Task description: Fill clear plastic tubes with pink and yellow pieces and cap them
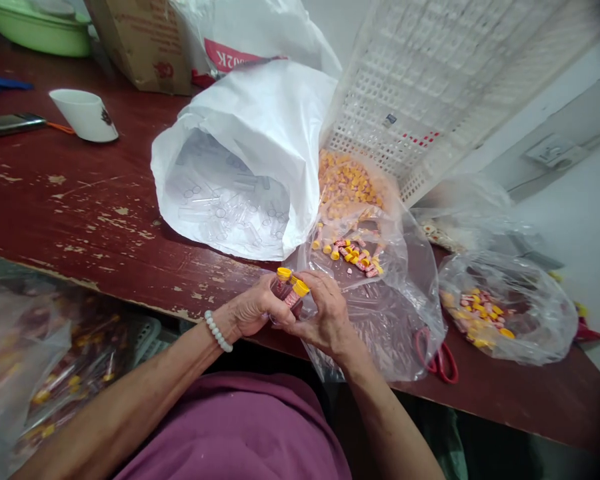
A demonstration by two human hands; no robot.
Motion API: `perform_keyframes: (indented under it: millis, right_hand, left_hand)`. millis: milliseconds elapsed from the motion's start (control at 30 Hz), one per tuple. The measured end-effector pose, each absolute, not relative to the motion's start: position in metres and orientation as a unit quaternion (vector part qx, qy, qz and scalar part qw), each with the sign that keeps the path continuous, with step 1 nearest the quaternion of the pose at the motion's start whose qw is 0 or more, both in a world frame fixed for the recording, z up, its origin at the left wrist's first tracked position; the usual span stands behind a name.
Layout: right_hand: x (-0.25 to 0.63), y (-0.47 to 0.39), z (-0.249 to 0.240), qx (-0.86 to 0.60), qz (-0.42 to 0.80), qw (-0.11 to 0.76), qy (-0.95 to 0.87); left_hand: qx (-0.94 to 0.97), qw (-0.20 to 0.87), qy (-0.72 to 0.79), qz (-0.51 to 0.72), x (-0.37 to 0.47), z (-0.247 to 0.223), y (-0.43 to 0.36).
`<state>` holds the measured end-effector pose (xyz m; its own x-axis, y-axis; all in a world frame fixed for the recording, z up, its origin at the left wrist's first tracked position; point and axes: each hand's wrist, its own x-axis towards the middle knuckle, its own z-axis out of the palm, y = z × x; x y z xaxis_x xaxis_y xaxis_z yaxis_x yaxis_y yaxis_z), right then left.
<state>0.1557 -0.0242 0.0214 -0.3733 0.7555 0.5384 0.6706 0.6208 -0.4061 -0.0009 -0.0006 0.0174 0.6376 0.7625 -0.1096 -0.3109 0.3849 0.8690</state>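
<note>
Above the table's front edge, both hands meet around a few small clear tubes with yellow caps (283,274). My left hand (255,308), a pale bead bracelet (219,331) at its wrist, wraps its fingers round the tubes. My right hand (326,313) is closed on the same bunch from the other side, its fingertips by a yellow cap with a pink printed piece (291,299) below it. The tubes' lower ends are mostly hidden by fingers. Just beyond lies a white sack (260,133), its mouth facing me, with several loose clear tubes (230,213) inside.
A clear bag (405,280) with yellow-and-pink caps (353,257) lies right of the sack. Further right are another bag (535,313) and red-handled scissors (447,363). A white crate (430,87) leans behind. A cup (87,117), phone (13,123) and carton (140,47) stand left.
</note>
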Motion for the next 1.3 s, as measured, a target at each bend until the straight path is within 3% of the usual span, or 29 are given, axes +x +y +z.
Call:
perform_keyframes:
  millis: [200, 933, 1033, 1300]
  right_hand:
    - [0.154, -0.02, 0.028, -0.433, 0.099, 0.305, -0.843]
    - [0.148, -0.021, 0.026, -0.426, 0.182, 0.359, -0.81]
    - [0.149, -0.024, 0.022, -0.45, 0.155, 0.388, -0.79]
    - [0.146, -0.023, 0.021, -0.422, 0.116, 0.367, -0.821]
  left_hand:
    - [0.409, 0.811, 0.243, 0.34, -0.006, 0.015, 0.005]
    - [0.335, 0.843, 0.273, 0.321, -0.006, 0.019, -0.006]
    - [0.31, 0.854, 0.279, 0.311, -0.007, 0.021, -0.004]
    - [0.303, 0.849, 0.267, 0.34, 0.0, 0.006, -0.003]
